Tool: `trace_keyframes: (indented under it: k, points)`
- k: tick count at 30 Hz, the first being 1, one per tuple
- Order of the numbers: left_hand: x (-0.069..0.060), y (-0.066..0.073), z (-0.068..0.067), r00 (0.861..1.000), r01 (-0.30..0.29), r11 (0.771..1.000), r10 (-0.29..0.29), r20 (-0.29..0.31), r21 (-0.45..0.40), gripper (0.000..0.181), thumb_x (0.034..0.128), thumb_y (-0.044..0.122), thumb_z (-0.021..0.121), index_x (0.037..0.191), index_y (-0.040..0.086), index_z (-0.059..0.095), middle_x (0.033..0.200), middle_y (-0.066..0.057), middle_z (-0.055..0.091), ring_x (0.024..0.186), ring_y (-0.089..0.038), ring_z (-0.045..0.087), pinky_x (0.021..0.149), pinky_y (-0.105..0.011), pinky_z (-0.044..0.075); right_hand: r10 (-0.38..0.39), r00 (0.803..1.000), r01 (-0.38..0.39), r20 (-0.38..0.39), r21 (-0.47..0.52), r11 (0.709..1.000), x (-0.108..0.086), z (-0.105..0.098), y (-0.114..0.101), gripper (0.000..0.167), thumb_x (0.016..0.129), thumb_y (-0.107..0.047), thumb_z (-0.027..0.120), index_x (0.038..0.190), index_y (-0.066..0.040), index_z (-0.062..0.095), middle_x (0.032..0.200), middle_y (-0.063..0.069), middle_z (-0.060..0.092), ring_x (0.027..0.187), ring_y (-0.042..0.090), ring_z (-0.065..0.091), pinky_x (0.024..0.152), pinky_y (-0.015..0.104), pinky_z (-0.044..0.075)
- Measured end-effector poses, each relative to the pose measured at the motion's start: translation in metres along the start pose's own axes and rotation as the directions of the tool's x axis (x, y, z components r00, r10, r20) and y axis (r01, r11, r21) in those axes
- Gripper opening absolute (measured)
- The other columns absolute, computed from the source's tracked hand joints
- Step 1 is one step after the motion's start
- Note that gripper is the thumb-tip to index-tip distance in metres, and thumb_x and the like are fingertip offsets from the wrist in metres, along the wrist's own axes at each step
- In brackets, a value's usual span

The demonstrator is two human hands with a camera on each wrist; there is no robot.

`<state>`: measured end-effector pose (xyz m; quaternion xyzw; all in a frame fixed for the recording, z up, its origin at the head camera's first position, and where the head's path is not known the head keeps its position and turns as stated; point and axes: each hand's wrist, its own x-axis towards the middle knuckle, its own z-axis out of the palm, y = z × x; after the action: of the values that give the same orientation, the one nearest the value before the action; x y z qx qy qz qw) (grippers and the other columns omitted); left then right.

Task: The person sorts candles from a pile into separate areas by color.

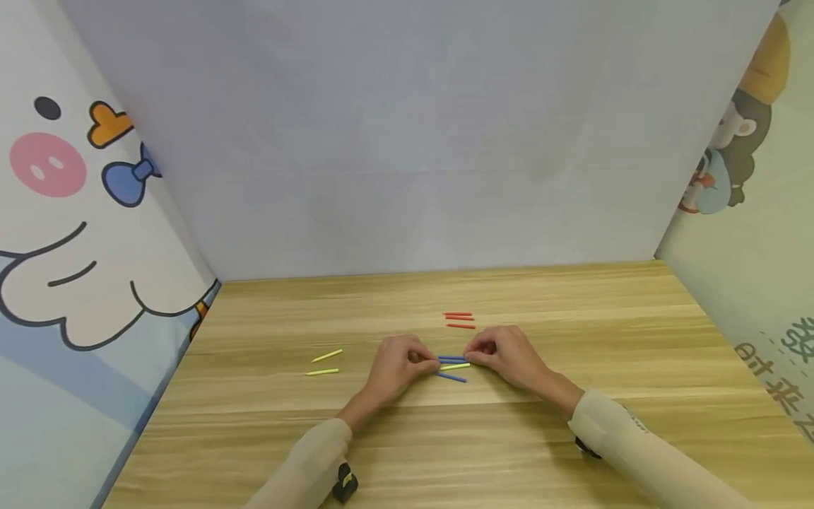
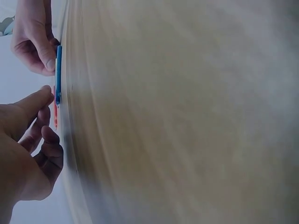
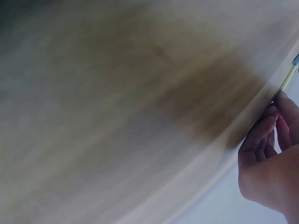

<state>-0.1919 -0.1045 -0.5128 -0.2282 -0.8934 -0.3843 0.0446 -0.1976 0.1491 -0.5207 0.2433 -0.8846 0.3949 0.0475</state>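
Observation:
Three blue sticks, the lowest one slanting, and a yellow stick lie between the hands in the head view. At their left ends, the left hand pinches the upper blue sticks between thumb and fingertips. The right hand pinches the right ends of the same pair. In the left wrist view a blue stick runs between the left hand and the right hand. The right wrist view has the right hand by a pale yellow stick. Fingertips hide the stick ends.
Three red sticks lie behind the hands on the wooden table. Two yellow sticks, one slanting and one flatter, lie left of the left hand. A pale wall rises behind the table, with printed panels at both sides.

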Motion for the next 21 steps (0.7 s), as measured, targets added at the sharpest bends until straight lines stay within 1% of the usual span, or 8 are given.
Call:
trace_keyframes:
  k: [6,8,12,16,21]
  points:
    - [0.001,0.002,0.001,1.0,0.011,0.999,-0.012,0.027,0.031,0.007,0.0829,0.019,0.091,0.081,0.017,0.085,0.077,0.009,0.072,0.072,-0.003,0.06,0.069,-0.023,0.046,0.016,1.0,-0.016,0.01,-0.003,1.0,0.002,0.001,0.0,0.007,0.092,-0.019,0.084,0.091,-0.013,0.083,0.084,-0.009,0.074,0.07,0.002,0.061,0.067,0.024,0.051]
    - [0.001,0.002,0.002,0.999,0.014,0.999,-0.015,0.032,0.047,0.007,0.0828,0.02,0.091,0.08,0.017,0.085,0.077,0.009,0.073,0.073,-0.004,0.061,0.07,-0.024,0.046,0.02,1.0,-0.02,0.013,-0.004,1.0,0.002,0.001,0.0,0.009,0.092,-0.021,0.084,0.091,-0.012,0.083,0.084,-0.01,0.074,0.07,0.002,0.061,0.067,0.023,0.051]
    - [0.002,0.003,0.001,0.999,0.002,0.997,-0.006,0.045,0.08,0.008,0.0828,0.021,0.091,0.079,0.018,0.084,0.077,0.009,0.073,0.072,-0.004,0.062,0.07,-0.024,0.046,0.011,1.0,-0.011,0.013,0.008,1.0,0.002,0.0,-0.001,0.006,0.092,-0.018,0.084,0.091,-0.012,0.083,0.084,-0.008,0.074,0.07,0.002,0.062,0.067,0.024,0.051]
    - [0.004,0.006,0.001,0.997,-0.007,0.994,-0.001,0.071,0.113,0.01,0.0832,0.022,0.09,0.078,0.018,0.083,0.078,0.01,0.073,0.073,-0.005,0.061,0.072,-0.026,0.047,0.004,1.0,-0.005,0.011,0.01,1.0,0.001,0.0,-0.002,0.006,0.092,-0.018,0.083,0.091,-0.011,0.083,0.084,-0.007,0.075,0.07,0.003,0.062,0.067,0.024,0.051]
    - [0.009,0.013,-0.001,0.995,-0.006,0.982,-0.013,0.102,0.186,0.012,0.083,0.022,0.09,0.076,0.019,0.081,0.078,0.01,0.071,0.075,-0.008,0.06,0.073,-0.029,0.047,0.013,1.0,-0.013,0.009,0.002,1.0,0.001,0.0,-0.001,0.007,0.092,-0.018,0.083,0.091,-0.011,0.083,0.084,-0.007,0.074,0.071,0.003,0.062,0.067,0.024,0.051]
